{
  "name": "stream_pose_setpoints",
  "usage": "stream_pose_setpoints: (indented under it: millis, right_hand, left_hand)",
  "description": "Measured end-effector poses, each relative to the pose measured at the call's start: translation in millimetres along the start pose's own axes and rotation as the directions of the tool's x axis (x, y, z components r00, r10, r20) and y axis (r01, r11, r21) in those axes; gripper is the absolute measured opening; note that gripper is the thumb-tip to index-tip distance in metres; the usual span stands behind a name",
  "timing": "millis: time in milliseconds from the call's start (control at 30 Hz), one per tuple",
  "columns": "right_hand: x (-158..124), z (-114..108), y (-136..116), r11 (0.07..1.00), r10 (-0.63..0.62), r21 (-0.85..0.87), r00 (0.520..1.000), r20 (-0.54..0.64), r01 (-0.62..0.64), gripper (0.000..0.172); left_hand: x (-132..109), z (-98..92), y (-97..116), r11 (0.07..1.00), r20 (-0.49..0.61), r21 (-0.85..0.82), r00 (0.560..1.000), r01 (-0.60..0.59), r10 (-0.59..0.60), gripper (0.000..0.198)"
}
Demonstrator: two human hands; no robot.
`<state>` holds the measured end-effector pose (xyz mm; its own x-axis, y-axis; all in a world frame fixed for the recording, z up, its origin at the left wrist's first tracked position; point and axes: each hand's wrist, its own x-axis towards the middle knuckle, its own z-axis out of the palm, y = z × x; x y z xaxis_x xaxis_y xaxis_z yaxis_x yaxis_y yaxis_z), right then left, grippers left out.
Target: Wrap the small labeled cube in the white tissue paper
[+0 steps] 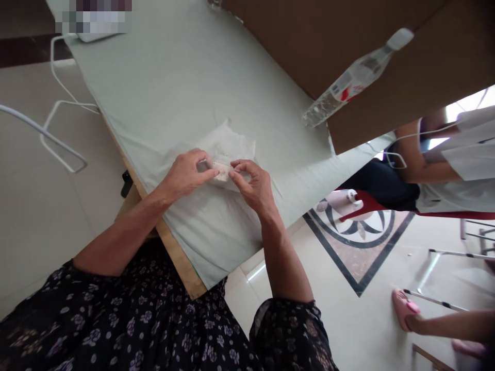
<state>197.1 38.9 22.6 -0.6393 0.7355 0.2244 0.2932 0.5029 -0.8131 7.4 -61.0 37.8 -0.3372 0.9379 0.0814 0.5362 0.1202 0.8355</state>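
Note:
Over the table lies a thin, whitish, crumpled sheet [232,144], perhaps paper or plastic film. Its near part, a small pale piece with reddish-brown specks [221,172], is stretched between my hands; I cannot tell if this piece is separate from the sheet. My left hand [191,169] pinches its left side between thumb and index finger, the fingers curled. At the right side, my right hand [253,184] closes thumb and fingertips on it. The exact contact at the fingertips is too small to make out.
A pale green cloth covers the table [162,77]. A clear plastic bottle [356,80] stands by a brown cardboard panel [348,31]. White cables [58,123] hang at the left. Another person's arm [415,154] is at the right, and a pink shoe [404,309] is on the floor.

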Motion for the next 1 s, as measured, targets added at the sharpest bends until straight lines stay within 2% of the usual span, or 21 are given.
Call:
stream_pose_setpoints:
  millis: [100,300,500,667,767,900,933,1000]
  right_hand:
    - [2.6,3.8,4.6,0.995,0.046,0.087,0.999,0.021,-0.048,0.020]
    - [3.9,11.6,8.2,0.979,0.095,0.184,0.995,-0.005,-0.092,0.019]
    - [1.6,16.1,9.2,0.972,0.095,0.221,0.991,-0.090,-0.073,0.018]
    - [2.4,19.9,16.9,0.977,0.107,0.194,0.990,-0.092,-0.087,0.020]
    - [1.3,16.4,19.1,0.994,0.077,0.082,0.988,-0.135,-0.066,0.018]
    - [-8.6,7.3,4.2,0.963,-0.140,-0.266,0.930,-0.339,0.048,0.014]
    - [-12.2,6.6,-2.3,0.935,-0.201,-0.346,0.918,-0.341,0.076,0.015]
    - [-18.7,9.5,-14.7,0.873,-0.289,-0.464,0.926,-0.242,0.151,0.018]
  left_hand:
    - [2.2,4.6,-0.7,0.997,-0.030,-0.076,0.999,0.020,-0.023,0.023]
    - [3.5,7.7,-1.2,0.959,0.001,-0.260,0.993,0.112,-0.116,0.023]
    - [5.2,14.6,-3.5,0.939,-0.056,-0.324,0.988,0.118,-0.143,0.021]
    - [7.3,18.7,-6.4,0.940,-0.075,-0.330,0.990,0.086,-0.117,0.019]
    - [8.0,19.1,-7.2,0.945,-0.075,-0.316,0.991,0.086,-0.115,0.018]
    - [8.3,19.4,-6.8,0.948,-0.068,-0.305,0.991,0.086,-0.112,0.015]
    - [8.5,19.7,-6.8,0.951,-0.065,-0.299,0.992,0.083,-0.107,0.014]
    - [9.1,20.3,-6.9,0.958,-0.065,-0.274,0.993,0.080,-0.102,0.014]
